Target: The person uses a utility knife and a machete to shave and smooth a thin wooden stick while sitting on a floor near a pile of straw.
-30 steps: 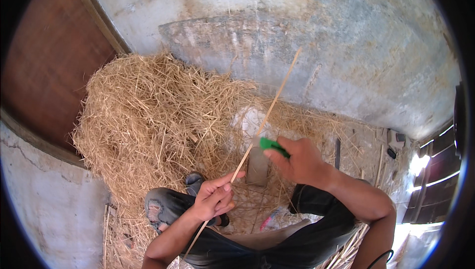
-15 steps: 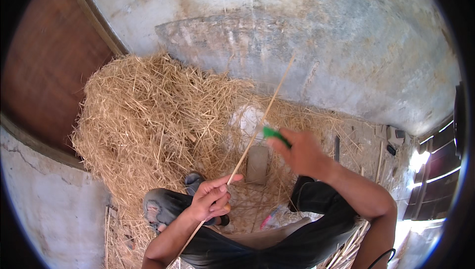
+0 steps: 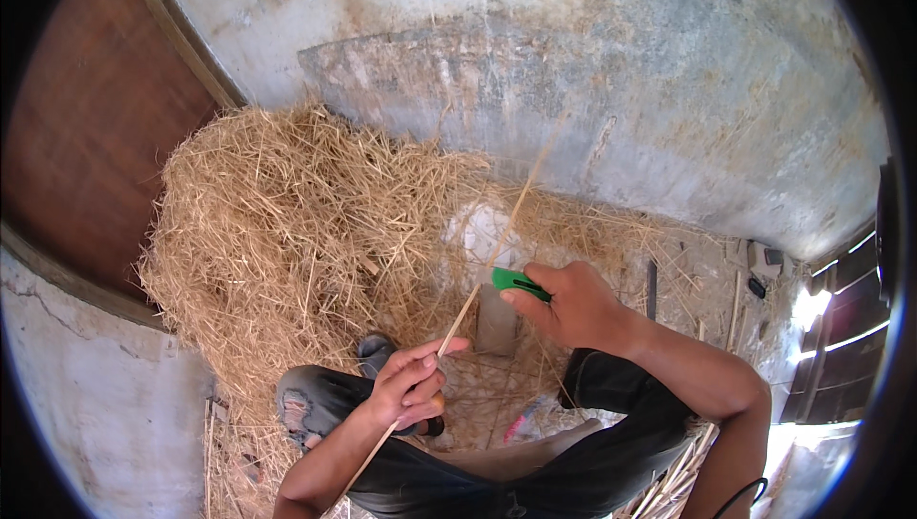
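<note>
My left hand [image 3: 411, 385] is closed around a long, thin, pale wooden strip [image 3: 462, 317]. The strip slants from beside my left forearm up and away to the right, and its far end looks blurred. In my right hand [image 3: 583, 307] is a green-handled utility knife [image 3: 521, 283], its front end pointing left against the strip's middle. The blade itself is too small to make out clearly. Both hands are above the ground between my bent knees.
A large heap of straw [image 3: 287, 233] lies at the left, against a stained wall [image 3: 573, 70]. A brick-like block [image 3: 497, 320] and a white patch [image 3: 482, 231] are on the ground ahead. Thin sticks [image 3: 669, 481] lie by my right thigh. A brown panel [image 3: 95, 127] stands far left.
My right hand has drawn the knife a little down and nearer along the strip. The left hand keeps its hold in about the same place.
</note>
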### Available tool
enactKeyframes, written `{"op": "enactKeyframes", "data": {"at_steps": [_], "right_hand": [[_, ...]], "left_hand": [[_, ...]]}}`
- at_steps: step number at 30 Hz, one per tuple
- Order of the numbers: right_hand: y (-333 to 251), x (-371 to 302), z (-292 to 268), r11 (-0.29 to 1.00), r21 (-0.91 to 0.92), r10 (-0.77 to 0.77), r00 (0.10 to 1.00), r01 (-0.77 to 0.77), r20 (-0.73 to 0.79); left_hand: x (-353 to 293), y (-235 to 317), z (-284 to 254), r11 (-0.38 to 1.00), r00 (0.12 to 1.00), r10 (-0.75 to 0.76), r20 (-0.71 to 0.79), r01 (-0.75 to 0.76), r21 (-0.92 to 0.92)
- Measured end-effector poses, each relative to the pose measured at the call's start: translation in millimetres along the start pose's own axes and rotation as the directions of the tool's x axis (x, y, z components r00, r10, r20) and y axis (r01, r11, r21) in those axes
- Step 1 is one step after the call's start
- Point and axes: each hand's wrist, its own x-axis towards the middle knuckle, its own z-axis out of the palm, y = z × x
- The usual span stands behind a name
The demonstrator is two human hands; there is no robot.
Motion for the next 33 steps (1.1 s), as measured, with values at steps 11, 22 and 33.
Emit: {"op": "enactKeyframes", "data": {"at_steps": [11, 22, 33], "right_hand": [[57.2, 37.1, -36.7, 0.962, 0.03, 0.265, 0.904, -0.271, -0.336], [78.8, 2.5, -91.2, 0.883, 0.395, 0.438, 0.748, -0.253, -0.499], [-10.6, 2.8, -5.3, 1.0, -0.019, 0.02, 0.999, -0.019, 0.039]], "left_hand": [[-5.2, 1.4, 0.8, 0.998, 0.998, -0.062, -0.013, 0.062, 0.014], [-15.1, -3.1, -17.8, 0.982, 0.994, -0.004, 0.109, 0.024, -0.189], [3.0, -11.0, -19.7, 0.884, 0.98, 0.037, 0.197, 0.059, -0.464]]}}
